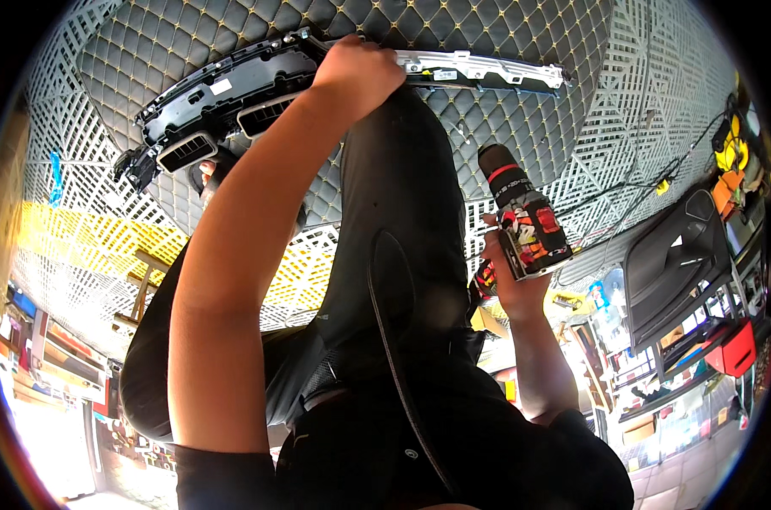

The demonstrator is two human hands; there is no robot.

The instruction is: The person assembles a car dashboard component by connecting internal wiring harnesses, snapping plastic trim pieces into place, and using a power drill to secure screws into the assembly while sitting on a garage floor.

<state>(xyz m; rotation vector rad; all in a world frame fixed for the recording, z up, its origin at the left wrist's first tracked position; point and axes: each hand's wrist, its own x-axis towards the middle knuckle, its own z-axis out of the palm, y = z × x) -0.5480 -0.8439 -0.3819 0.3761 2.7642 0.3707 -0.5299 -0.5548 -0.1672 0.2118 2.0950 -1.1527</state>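
A long, curved black air-vent panel lies across the quilted mat, with two rectangular vent openings along its near edge. A silver metal strip runs along its right part. My left hand is closed over the middle of the panel, where the black part meets the strip; its fingertips are mostly hidden. In my right hand is a cordless drill with a multicoloured body and a red ring, its dark front end pointing away from me. The drill is apart from the panel. My bent knee comes up between the two arms.
The dark quilted mat with light stitching rests on grey grid floor tiles, with yellow tiles at left. A black car door panel stands at right beside a red box. Cables cross the floor.
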